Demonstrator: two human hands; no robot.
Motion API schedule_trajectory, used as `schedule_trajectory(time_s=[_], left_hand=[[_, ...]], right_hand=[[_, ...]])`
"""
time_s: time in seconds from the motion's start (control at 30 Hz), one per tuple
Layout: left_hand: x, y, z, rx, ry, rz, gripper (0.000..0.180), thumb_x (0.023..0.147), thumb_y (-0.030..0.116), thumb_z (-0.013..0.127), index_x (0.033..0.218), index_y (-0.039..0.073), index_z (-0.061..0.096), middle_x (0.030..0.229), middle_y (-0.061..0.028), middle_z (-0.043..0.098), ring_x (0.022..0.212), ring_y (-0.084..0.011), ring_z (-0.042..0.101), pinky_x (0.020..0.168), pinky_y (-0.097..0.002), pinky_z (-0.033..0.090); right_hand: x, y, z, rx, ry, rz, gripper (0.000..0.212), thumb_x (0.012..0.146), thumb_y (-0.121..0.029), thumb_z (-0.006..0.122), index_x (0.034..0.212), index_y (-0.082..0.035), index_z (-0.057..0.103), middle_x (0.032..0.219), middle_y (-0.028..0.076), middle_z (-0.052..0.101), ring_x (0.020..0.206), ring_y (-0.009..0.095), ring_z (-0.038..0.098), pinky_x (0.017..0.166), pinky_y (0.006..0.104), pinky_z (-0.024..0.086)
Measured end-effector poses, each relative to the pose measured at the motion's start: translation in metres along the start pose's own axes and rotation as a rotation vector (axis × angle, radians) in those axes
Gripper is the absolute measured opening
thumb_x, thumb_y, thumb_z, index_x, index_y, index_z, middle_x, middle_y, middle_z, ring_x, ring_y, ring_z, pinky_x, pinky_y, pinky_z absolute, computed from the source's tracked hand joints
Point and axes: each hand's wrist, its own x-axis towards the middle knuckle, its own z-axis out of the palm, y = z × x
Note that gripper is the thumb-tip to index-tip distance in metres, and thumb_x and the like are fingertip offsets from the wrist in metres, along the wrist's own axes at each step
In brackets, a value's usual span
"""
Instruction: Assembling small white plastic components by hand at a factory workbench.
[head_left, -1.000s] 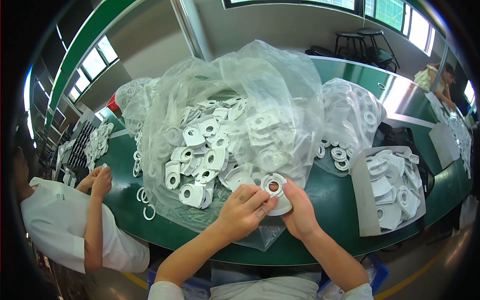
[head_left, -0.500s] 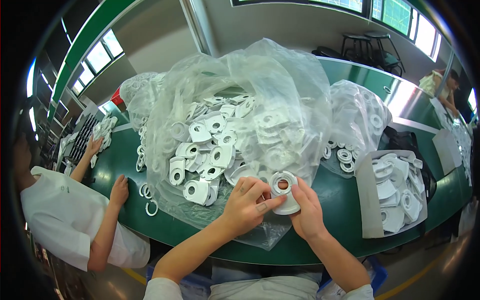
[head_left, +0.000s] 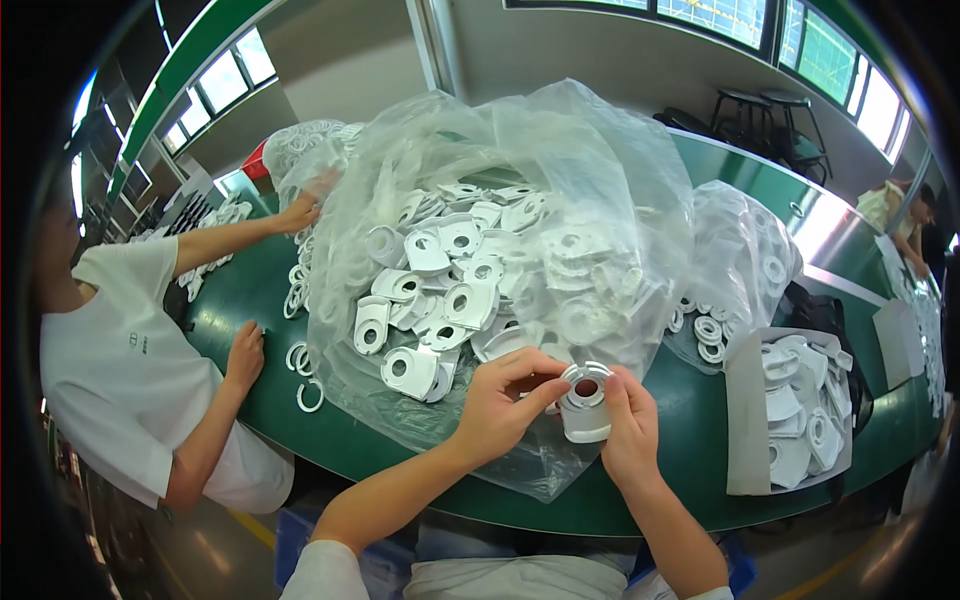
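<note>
In front of me, above the table's near edge, my right hand point(head_left: 630, 425) grips a white plastic housing point(head_left: 587, 428) by its right side. A notched white ring point(head_left: 573, 373) lies on the top face of the housing, around its round hole. My left hand point(head_left: 503, 405) pinches the left edge of the ring between thumb and forefinger. Whether the ring sits fully down on the housing, I cannot tell. Just beyond my hands, a large clear plastic bag point(head_left: 350, 215) lies open with a heap of similar white housings point(head_left: 462, 300) in it.
On the green table point(head_left: 690, 470), a cardboard box point(head_left: 745, 430) of white parts stands at right. Behind it is a clear bag of rings point(head_left: 745, 250). Loose rings point(head_left: 310, 396) lie at left, beside a co-worker point(head_left: 130, 360) reaching across the table. Stools point(head_left: 770, 115) stand at the back.
My hands and the housing have shifted slightly right, and the housing is tilted differently. My left forefinger has drawn back to the ring's edge. The co-worker's far arm now reaches toward the bagged rings.
</note>
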Motion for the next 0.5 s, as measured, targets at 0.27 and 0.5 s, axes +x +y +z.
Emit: schedule_trajectory(time_s=[0.27, 0.5], left_hand=[[-0.002, -0.0017, -0.0004, 0.126, 0.046, 0.036, 0.012, 0.088, 0.001, 0.062, 0.099, -0.003, 0.066, 0.089, -0.0032, 0.063, 0.072, -0.0062, 0.057, 0.061, -0.0194, 0.045], [-0.005, 0.0003, 0.0047, 0.136, 0.074, -0.006, 0.012, 0.087, 0.002, 0.064, 0.098, -0.003, 0.066, 0.086, -0.0035, 0.062, 0.071, -0.0063, 0.057, 0.061, -0.0189, 0.045]], right_hand=[[-0.0023, -0.0024, 0.0053, -0.183, 0.019, -0.073, 0.029, 0.102, -0.023, 0.042, 0.104, 0.001, 0.059, 0.091, 0.002, 0.063, 0.082, 0.006, 0.056, 0.073, 0.0204, 0.043], [-0.0041, 0.0016, 0.0042, -0.189, 0.036, -0.073, 0.026, 0.101, -0.02, 0.044, 0.104, 0.0, 0.059, 0.09, 0.002, 0.063, 0.081, 0.006, 0.056, 0.073, 0.0209, 0.044]])
